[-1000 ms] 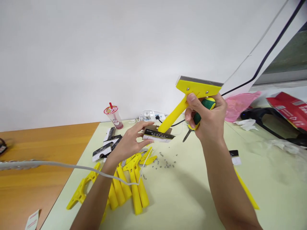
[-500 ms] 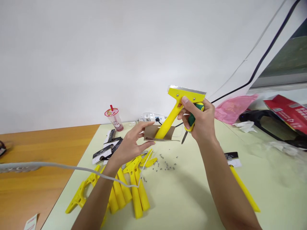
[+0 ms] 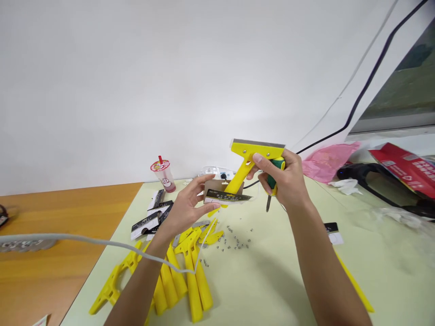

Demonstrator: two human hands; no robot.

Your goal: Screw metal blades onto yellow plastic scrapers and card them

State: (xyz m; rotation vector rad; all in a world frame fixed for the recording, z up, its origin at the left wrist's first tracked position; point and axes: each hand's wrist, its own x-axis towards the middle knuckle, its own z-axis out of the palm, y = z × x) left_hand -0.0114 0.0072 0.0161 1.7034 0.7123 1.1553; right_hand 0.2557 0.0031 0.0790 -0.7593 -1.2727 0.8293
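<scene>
My right hand (image 3: 288, 181) grips a yellow scraper (image 3: 253, 151) just below its head, with the metal blade uppermost. The same hand also keeps a green and yellow screwdriver (image 3: 276, 174) in its curled fingers, shaft pointing down. My left hand (image 3: 188, 201) pinches a folded cardboard sleeve (image 3: 217, 188), brown inside with a black printed flap, between thumb and fingers. The scraper's handle runs down into the sleeve, and some yellow shows below it. Several yellow scraper handles (image 3: 197, 280) lie under my left forearm, beside scattered small screws (image 3: 234, 242).
Black and white card sleeves (image 3: 146, 225) lie at left, near a drink cup (image 3: 165, 176). A packaged scraper (image 3: 355, 283) rests right of my right forearm. A pink bag (image 3: 329, 160) and red box (image 3: 404, 167) sit at back right. A pale cable (image 3: 112, 243) crosses in front.
The scraper has come down and slid further into the sleeve, with yellow now showing below it. The sleeve has tilted so its black printed flap faces me.
</scene>
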